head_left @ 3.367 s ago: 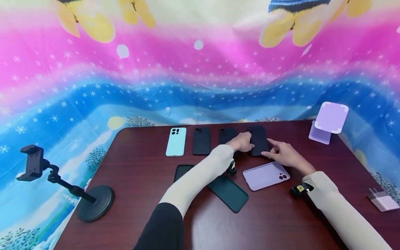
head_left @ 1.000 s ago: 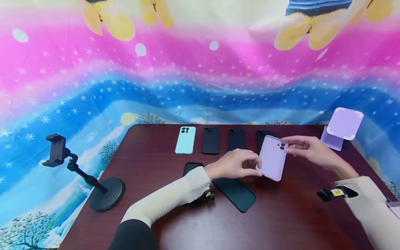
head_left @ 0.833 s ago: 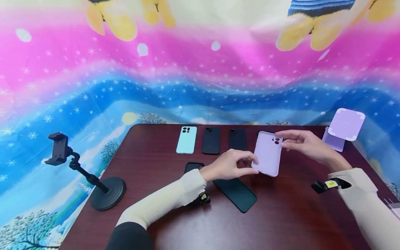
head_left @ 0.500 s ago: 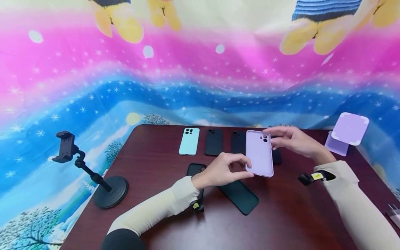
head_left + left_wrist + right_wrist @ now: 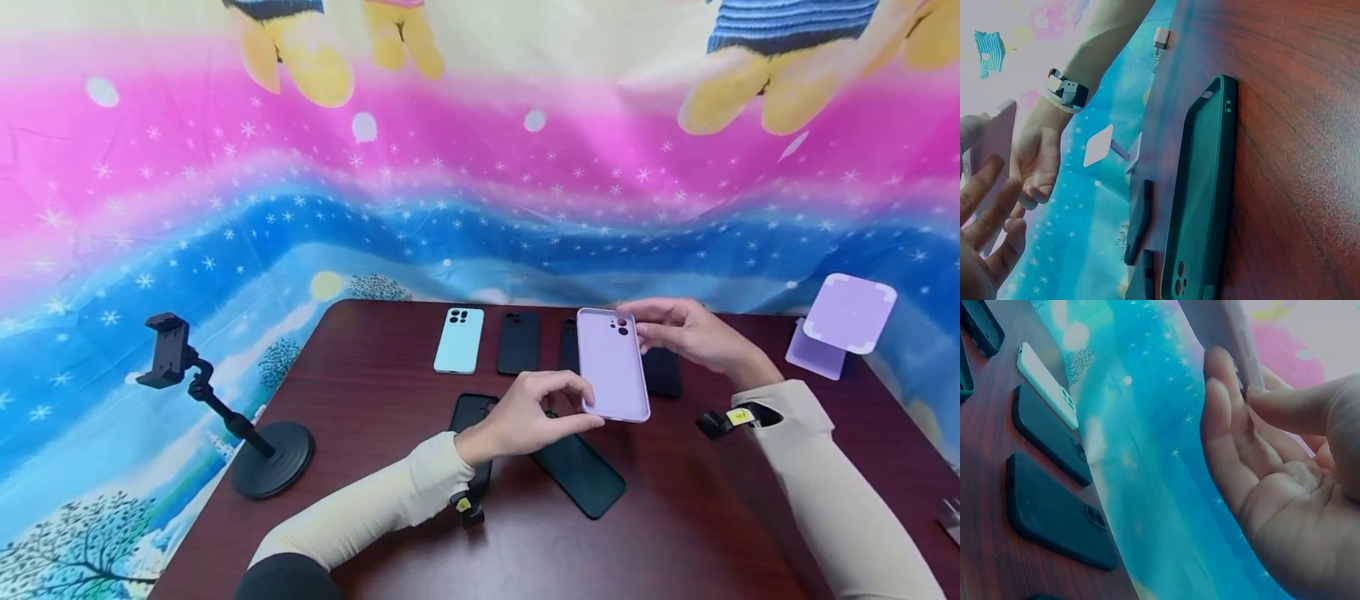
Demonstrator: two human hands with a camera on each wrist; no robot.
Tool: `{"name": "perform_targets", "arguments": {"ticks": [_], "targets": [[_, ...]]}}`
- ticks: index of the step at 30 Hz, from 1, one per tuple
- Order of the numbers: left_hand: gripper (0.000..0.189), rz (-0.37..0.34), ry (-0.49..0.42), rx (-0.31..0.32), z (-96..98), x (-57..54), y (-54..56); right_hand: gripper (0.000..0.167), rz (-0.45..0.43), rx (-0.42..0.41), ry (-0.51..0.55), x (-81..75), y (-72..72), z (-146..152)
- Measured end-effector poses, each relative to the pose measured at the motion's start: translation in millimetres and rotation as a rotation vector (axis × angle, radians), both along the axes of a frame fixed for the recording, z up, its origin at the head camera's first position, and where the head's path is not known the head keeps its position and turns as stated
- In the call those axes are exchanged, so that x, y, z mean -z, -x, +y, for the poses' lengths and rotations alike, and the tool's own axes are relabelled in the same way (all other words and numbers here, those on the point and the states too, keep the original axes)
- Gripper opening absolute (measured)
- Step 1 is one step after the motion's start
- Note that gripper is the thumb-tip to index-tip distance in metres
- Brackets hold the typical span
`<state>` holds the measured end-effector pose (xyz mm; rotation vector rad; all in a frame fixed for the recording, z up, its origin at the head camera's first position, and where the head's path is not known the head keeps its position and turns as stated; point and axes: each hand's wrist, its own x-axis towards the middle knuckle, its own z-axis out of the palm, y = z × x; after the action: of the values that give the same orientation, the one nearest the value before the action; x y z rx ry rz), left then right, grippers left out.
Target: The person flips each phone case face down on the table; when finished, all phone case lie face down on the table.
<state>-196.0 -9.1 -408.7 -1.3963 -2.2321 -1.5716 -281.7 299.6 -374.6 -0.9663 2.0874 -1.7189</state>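
Note:
A light purple phone case (image 5: 611,367) is held up over the table, its hollow inside and camera holes facing me. My left hand (image 5: 528,412) pinches its lower left corner between thumb and fingers. At the upper right edge, beside the camera holes, my right hand (image 5: 693,337) pinches it; the right wrist view shows thumb and fingertips on the case's edge. Behind are a mint case (image 5: 459,340), a black case (image 5: 519,343) and two more dark cases, partly hidden by the purple one. A dark green case (image 5: 588,479) and a black case (image 5: 468,408) lie nearer.
On the left stands a black phone holder (image 5: 273,460) with a round base and a jointed arm. A purple stand (image 5: 855,315) occupies the back right corner. A charger plug (image 5: 1161,37) lies at the table's right side. A patterned curtain (image 5: 480,192) hangs behind the table.
Both hands have left the dark case at the row's right end and taken the purple case off the table. Over the last second it moved left and stands more upright.

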Motion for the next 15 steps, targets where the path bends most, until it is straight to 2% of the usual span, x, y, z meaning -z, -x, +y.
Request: {"name": "perform_targets", "arguments": {"ticks": [4,7,10,15], "targets": [[0.017,-0.025,-0.027,0.007,0.5,-2.9,-0.9,0.041,0.04,0.026,0.004,-0.2,-1.1,-4.5],[0.018,-0.042,-0.053,0.008,1.3,-4.9,-2.1,0.044,0.03,0.051,0.014,2.8,-2.9,-10.4],[0.018,-0.052,-0.07,0.005,2.9,-5.1,-4.8,0.045,-0.013,0.056,0.06,8.0,-5.7,-16.9],[0.018,-0.062,-0.1,0.004,5.9,-3.3,-9.7,0.052,-0.11,0.0,0.146,15.2,-5.1,-22.8]]}}
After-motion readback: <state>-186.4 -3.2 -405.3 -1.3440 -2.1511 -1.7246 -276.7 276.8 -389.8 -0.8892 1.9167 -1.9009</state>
